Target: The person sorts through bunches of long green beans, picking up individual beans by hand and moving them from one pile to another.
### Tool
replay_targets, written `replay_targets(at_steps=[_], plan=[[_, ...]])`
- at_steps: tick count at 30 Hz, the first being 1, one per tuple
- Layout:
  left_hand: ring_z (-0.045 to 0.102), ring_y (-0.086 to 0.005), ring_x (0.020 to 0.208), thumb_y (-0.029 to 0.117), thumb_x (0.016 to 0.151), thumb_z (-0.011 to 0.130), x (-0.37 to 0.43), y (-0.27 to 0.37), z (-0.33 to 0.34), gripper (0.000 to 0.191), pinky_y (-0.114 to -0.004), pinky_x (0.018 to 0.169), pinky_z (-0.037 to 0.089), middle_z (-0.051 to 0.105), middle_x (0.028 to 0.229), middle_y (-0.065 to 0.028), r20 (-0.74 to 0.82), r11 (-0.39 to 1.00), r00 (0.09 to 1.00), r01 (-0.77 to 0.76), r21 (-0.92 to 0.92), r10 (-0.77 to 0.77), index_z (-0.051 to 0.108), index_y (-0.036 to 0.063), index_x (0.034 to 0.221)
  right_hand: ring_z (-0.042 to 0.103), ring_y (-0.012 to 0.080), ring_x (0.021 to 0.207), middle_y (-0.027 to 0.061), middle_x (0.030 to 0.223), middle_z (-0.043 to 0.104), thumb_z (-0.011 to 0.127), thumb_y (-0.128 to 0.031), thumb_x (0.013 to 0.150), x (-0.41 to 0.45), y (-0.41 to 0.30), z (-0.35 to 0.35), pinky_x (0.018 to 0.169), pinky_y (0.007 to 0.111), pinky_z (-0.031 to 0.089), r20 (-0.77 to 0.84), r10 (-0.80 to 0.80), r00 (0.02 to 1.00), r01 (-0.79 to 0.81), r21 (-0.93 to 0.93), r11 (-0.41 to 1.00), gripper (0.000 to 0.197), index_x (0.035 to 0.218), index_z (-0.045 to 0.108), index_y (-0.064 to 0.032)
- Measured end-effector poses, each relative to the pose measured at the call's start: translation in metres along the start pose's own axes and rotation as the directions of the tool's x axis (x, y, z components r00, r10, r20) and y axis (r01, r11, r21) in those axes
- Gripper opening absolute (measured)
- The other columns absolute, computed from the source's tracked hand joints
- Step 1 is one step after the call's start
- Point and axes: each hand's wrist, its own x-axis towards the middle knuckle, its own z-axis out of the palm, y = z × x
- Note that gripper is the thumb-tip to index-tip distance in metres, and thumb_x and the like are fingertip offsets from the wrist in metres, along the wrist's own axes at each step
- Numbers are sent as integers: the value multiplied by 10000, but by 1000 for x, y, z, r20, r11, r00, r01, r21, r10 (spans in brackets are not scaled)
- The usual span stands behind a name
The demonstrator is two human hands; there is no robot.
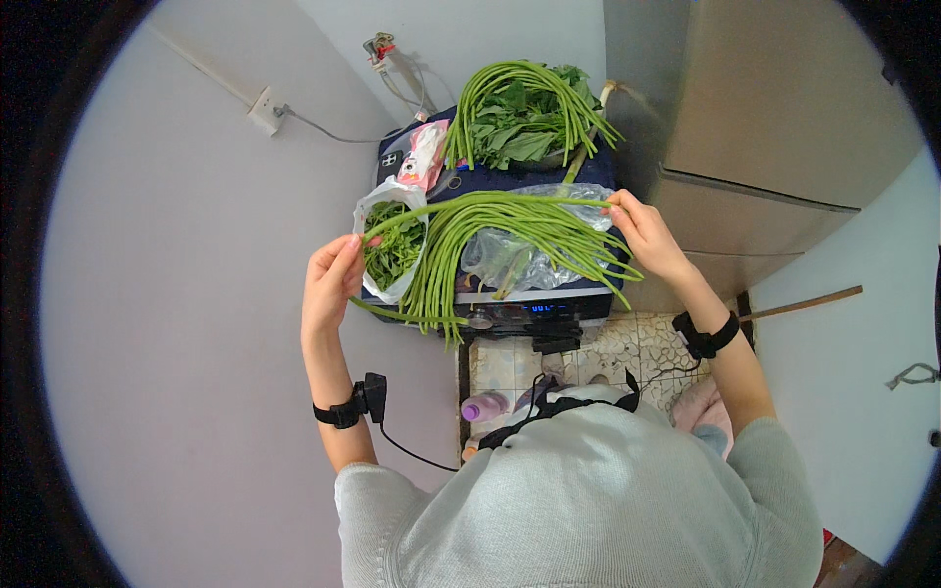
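Observation:
One long green bean [507, 197] is stretched between my two hands, above the washing machine top. My left hand [334, 275] pinches it at the left; part of it appears to hang down below that hand. My right hand [643, 228] grips its other end between thumb and fingers. Just below lies an arched pile of long beans [478, 228], partly over a clear plastic bag [489, 257]. A white plastic bag of leafy greens [419, 272] stands beside my left hand. Farther back, more long beans [470, 88] curve around leafy greens [526, 140] in a bowl.
A pink-and-white packet [425, 154] and a phone [388, 165] lie at the back left of the washing machine [573, 305]. A tap with a hose [379, 50] is on the wall. A refrigerator [764, 132] stands to the right. A purple-capped bottle [484, 407] is on the floor.

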Motion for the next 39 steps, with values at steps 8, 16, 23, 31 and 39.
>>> replay_targets(at_steps=[8,16,23,31,39], plan=[[273,-9,396,176,891,536,-13,11,49,232,-179,381,180,374,476,70,-33,973,996,-74,217,83,653,-24,877,544,269,490,140,572,545,517,-169,884,7,15,0,475,340,394,-473,-184,862,-72,-473,878,196,786,548,-2],[265,-7,422,156,908,505,-25,20,47,234,-178,380,165,356,529,69,-303,964,917,-263,23,258,622,-45,936,377,68,439,-8,564,469,453,-244,936,54,28,26,418,218,300,-685,558,469,5,634,774,279,808,548,-15],[239,-8,439,194,916,492,-23,41,29,273,-184,394,161,315,540,71,-365,940,905,-294,-172,216,599,-51,971,528,87,635,54,762,575,387,-192,944,32,11,69,555,222,422,-40,372,927,-295,534,793,222,893,521,-23],[201,-1,437,226,929,471,-21,48,22,295,-170,370,146,269,545,83,-415,926,886,-315,-207,208,571,-41,1005,504,140,641,47,706,550,411,-167,851,16,45,113,565,275,403,319,126,939,-199,207,958,191,863,556,-43],[187,1,433,232,935,460,-18,48,19,297,-168,359,147,257,545,77,-409,879,885,-365,-307,225,554,-36,1019,615,315,835,139,929,640,553,-267,840,5,25,150,682,411,477,354,-169,920,242,-174,955,265,1044,555,-98]])
